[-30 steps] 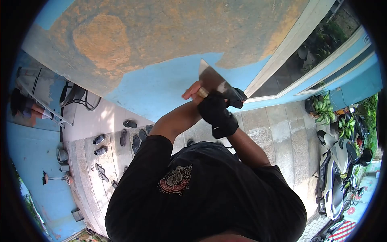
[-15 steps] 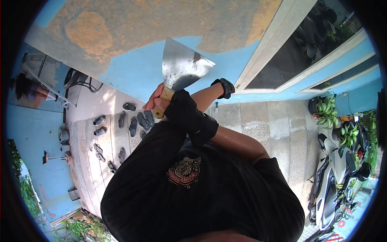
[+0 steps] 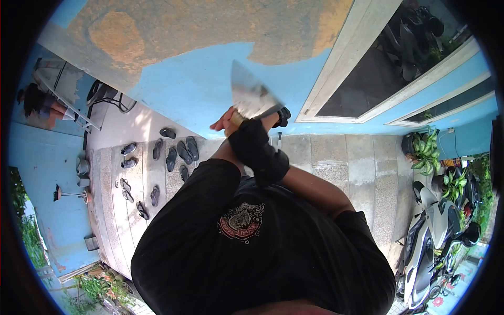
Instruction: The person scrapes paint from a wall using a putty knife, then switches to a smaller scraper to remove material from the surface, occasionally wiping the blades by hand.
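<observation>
A wide putty knife (image 3: 253,93) with a wooden handle is gripped in my right hand (image 3: 249,142), which wears a black fingerless glove. The blade is smeared by motion and points up in front of the blue wall (image 3: 199,79). My right arm comes in from the right. My left arm crosses beneath the right hand, and only a dark, gloved part of my left hand (image 3: 283,116) shows beyond the blade, near the wall. Its fingers are hidden.
Bare brown patches (image 3: 173,31) spread over the upper wall. A framed window (image 3: 362,73) is at right. Several sandals (image 3: 184,152) lie on the tiled floor at left. Potted plants (image 3: 424,149) and a parked motorbike (image 3: 425,247) stand right; a person (image 3: 42,102) is at far left.
My right hand has moved a little to the right with the putty knife, and its blade has turned and blurred. The left hand's dark glove has shifted slightly left, now partly behind the blade.
</observation>
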Demonstrator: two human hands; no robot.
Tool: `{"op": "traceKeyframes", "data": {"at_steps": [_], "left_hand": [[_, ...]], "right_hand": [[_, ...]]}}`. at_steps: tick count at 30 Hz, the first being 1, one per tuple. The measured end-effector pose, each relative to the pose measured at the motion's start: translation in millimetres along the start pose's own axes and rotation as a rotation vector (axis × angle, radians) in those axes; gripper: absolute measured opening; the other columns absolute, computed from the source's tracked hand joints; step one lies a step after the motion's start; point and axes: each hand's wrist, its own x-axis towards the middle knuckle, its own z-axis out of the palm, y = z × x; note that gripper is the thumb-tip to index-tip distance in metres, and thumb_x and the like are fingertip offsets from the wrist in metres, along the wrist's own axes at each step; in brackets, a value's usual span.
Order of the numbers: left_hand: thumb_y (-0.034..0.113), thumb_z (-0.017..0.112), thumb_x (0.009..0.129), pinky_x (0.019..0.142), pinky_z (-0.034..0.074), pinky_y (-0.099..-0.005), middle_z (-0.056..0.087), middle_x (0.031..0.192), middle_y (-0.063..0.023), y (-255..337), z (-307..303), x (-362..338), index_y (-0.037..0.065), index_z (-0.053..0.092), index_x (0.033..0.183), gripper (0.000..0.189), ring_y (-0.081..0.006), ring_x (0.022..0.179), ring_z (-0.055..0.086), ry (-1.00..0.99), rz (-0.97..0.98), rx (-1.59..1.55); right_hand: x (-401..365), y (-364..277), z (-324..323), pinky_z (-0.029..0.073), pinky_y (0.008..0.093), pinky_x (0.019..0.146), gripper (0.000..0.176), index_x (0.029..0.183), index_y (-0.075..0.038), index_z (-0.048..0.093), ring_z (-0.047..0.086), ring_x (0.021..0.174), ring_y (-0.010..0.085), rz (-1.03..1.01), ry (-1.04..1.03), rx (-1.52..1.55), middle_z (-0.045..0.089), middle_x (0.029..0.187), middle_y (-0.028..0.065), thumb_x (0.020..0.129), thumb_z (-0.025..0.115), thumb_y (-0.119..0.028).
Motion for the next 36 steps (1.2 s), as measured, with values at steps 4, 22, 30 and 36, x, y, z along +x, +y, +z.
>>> {"op": "traceKeyframes", "data": {"at_steps": [4, 22, 30, 36], "left_hand": [[0.024, 0.057, 0.081, 0.079, 0.052, -0.0408, 0.069, 0.104, -0.0081, 19.9, -31.0, -17.0, 0.011, 0.068, 0.097, 0.023, -0.0301, 0.096, 0.066, -0.001, -0.164, -0.113], [0.023, 0.059, 0.088, 0.076, 0.052, -0.0389, 0.071, 0.090, -0.0086, 9.3, -19.1, -87.6, 0.007, 0.068, 0.092, 0.019, -0.0203, 0.083, 0.068, -0.022, -0.212, -0.560], [0.011, 0.053, 0.092, 0.079, 0.053, -0.0313, 0.071, 0.089, -0.0090, 63.2, -76.3, -205.9, 0.002, 0.067, 0.091, 0.017, -0.0163, 0.083, 0.069, 0.303, 0.236, -1.001], [0.019, 0.055, 0.093, 0.085, 0.051, -0.0385, 0.069, 0.106, -0.0145, 108.3, -116.2, -192.0, 0.002, 0.064, 0.107, 0.024, -0.0275, 0.092, 0.068, 1.304, 0.215, -0.843]], "right_hand": [[5.5, 38.5, -33.3, 0.051, 0.0319, 0.069, 0.011, 0.092, -0.002, 0.053, 0.067, 0.077, 0.0181, 0.086, 0.119, -0.178, 0.060, 0.074, 0.0071, 0.098, 0.053, -0.011], [8.6, 149.6, -129.1, 0.048, 0.0421, 0.064, 0.013, 0.103, -0.009, 0.055, 0.062, 0.068, 0.0278, 0.098, 0.730, -0.724, 0.063, 0.078, 0.0121, 0.092, 0.052, -0.016], [-7.3, 207.2, -271.2, 0.050, 0.0391, 0.066, 0.019, 0.097, -0.010, 0.060, 0.063, 0.074, 0.0221, 1.107, 0.304, -0.460, 0.066, 0.086, 0.0089, 0.090, 0.054, -0.027], [27.5, 211.2, -247.9, 0.051, 0.0333, 0.064, 0.032, 0.099, -0.014, 0.067, 0.063, 0.068, 0.0152, 1.135, -0.324, -0.764, 0.066, 0.081, 0.0023, 0.090, 0.059, -0.043]]}}
